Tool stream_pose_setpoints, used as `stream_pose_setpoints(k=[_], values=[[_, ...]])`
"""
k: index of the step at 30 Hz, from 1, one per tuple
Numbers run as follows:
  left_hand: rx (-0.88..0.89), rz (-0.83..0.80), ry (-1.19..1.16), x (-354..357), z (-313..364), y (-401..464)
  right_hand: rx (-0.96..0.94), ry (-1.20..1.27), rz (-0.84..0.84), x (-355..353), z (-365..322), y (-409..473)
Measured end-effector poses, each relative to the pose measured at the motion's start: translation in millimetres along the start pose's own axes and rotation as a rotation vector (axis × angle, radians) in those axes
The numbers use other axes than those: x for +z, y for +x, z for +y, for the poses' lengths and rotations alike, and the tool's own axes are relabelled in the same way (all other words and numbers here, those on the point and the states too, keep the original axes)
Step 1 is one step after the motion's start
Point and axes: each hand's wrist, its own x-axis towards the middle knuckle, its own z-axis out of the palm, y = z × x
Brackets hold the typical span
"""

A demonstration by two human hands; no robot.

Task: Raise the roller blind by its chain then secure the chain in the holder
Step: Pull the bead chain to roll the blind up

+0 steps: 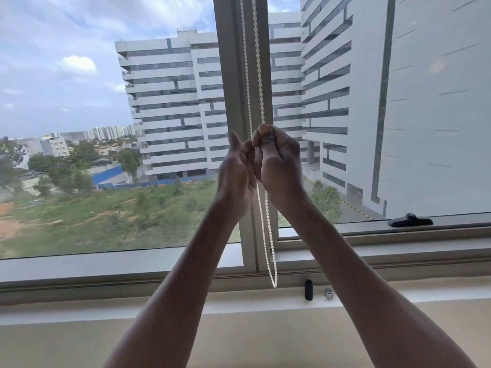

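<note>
White bead chain [266, 221] partly hidden inside right hand [279, 160], left hand [236, 168] alongside

Black cylinder [308, 289] beside silver cap [329, 293]

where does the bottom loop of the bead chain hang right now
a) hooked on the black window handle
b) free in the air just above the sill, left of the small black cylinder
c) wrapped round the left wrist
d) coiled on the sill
b: the bead chain drops from the right hand and its loop ends just above the sill, up and left of the small black cylinder.
</note>
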Motion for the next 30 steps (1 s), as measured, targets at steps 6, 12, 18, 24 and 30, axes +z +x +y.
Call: stream_pose_setpoints(k=[6, 12, 18, 24, 30], values=[[0.06, -0.186, 0.102, 37.2, 73.4, 18.9, -0.051, -0.047, 0.004, -0.1, -0.8, 0.6], [0.168, -0.052, 0.073, 55.1, 67.3, 16.1, -0.09, -0.091, -0.011, -2.0, -0.7, -0.9], [0.182, -0.062, 0.02, 53.1, 59.6, 16.3, -0.079, -0.108, -0.037, -7.2, 1.4, -1.8], [0.201, -0.052, 0.028, 52.7, 60.3, 17.1, -0.083, -0.123, -0.047, -6.8, -1.2, -3.3], [0.187, 0.01, 0.075, 47.9, 56.4, 20.7, -0.003, -0.129, -0.07, -7.4, 0.3, -4.3]])
